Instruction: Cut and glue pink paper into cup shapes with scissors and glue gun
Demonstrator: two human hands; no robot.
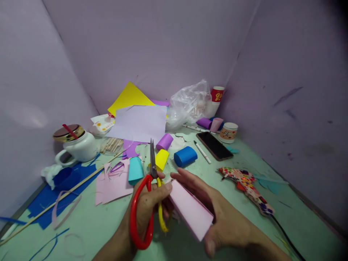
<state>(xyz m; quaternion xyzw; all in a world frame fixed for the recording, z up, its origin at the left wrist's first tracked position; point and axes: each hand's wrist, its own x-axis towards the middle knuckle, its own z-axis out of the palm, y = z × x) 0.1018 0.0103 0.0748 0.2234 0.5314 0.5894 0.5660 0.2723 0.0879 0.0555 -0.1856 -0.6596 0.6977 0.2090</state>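
My left hand [152,203] is closed on a pair of scissors [142,217] with red and yellow handles, the blades pointing up and away. Its thumb also presses the near-left end of a folded pink paper piece [191,208]. My right hand [220,214] curves around the right side of this pink piece, thumb below and fingers behind. Just beyond my hands lie rolled paper pieces: a turquoise one [135,171], a yellow one [162,160], a purple one [164,141] and a blue one [185,156].
At right lie a patterned glue gun [246,185] with a cord, a phone [214,145] and a pen [202,152]. A white mug [81,146] and a long stick [67,194] are at left. Behind are paper sheets [138,123] and a plastic bag [187,103].
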